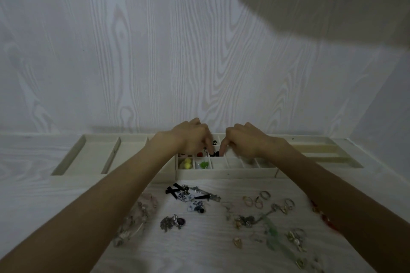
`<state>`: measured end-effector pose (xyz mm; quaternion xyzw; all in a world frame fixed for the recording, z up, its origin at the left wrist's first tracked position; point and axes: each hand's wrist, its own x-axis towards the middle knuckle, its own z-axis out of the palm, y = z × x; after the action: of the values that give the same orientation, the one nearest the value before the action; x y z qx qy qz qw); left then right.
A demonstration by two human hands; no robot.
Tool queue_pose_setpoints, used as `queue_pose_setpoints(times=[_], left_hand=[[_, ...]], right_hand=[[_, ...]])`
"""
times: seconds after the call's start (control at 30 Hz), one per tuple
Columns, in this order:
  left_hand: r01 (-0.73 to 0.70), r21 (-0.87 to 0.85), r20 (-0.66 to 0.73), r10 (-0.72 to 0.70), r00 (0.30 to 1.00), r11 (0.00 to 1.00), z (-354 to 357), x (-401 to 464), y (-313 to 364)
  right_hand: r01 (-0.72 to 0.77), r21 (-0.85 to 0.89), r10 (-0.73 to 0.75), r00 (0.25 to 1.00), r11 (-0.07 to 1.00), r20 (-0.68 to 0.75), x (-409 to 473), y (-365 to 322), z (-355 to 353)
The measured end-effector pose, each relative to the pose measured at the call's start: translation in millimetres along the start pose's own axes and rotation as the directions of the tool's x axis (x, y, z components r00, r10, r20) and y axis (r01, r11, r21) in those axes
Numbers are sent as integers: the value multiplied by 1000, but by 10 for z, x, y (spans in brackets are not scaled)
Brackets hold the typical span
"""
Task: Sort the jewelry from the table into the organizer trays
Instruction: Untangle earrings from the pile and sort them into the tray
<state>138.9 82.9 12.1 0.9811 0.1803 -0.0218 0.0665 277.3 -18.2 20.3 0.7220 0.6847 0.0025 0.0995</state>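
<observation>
Both hands reach over the small-compartment organizer tray [226, 174], which sits at the back of the counter [26, 184] against the wood-grain wall. The left hand [190, 137] has its fingers [207, 147] curled downward, and the right hand [246, 139] points its fingers [223, 147] down just beside them; the tips of both meet at a small black piece [216, 153] in a compartment of the tray's second row. It is too small and blurred to tell which hand actually pinches it, or whether both do. In the front row of the same tray a yellow bead earring pair [186, 163] lies in the leftmost compartment and a green piece [203, 164] in the next one to the right; a red piece [199, 154] shows in the row behind, near the left hand. A wider tray [88, 157] with long compartments lies to the left, and another tray [319, 150] to the right. On the near part of the counter, on a white cloth [199, 248], loose jewelry is spread: a black ribbon bow [173, 189] and patterned earrings [195, 205] in the middle, a dark brooch [174, 222] nearer the front edge, a pale beaded bracelet [138, 217] beside the left forearm, gold rings [257, 200] toward the right, and a green strand [274, 232] below them.
</observation>
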Motion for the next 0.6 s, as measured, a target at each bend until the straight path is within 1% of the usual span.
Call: queue_pose_setpoints(times=[0.13, 0.23, 0.47, 0.6], left_hand=[[-24, 114, 71, 16, 997, 993, 15, 57, 29], [-18, 172, 93, 2, 996, 985, 44, 83, 37], [-16, 239, 88, -5, 996, 971, 57, 115, 79], [-20, 232, 92, -2, 996, 972, 52, 123, 76]], right_hand=[[-3, -30, 4, 999, 1000, 41, 27, -23, 11], [-9, -38, 11, 998, 999, 63, 39, -34, 2], [-17, -48, 19, 999, 999, 50, 55, -51, 25], [-17, -50, 20, 999, 999, 50, 56, -47, 34]])
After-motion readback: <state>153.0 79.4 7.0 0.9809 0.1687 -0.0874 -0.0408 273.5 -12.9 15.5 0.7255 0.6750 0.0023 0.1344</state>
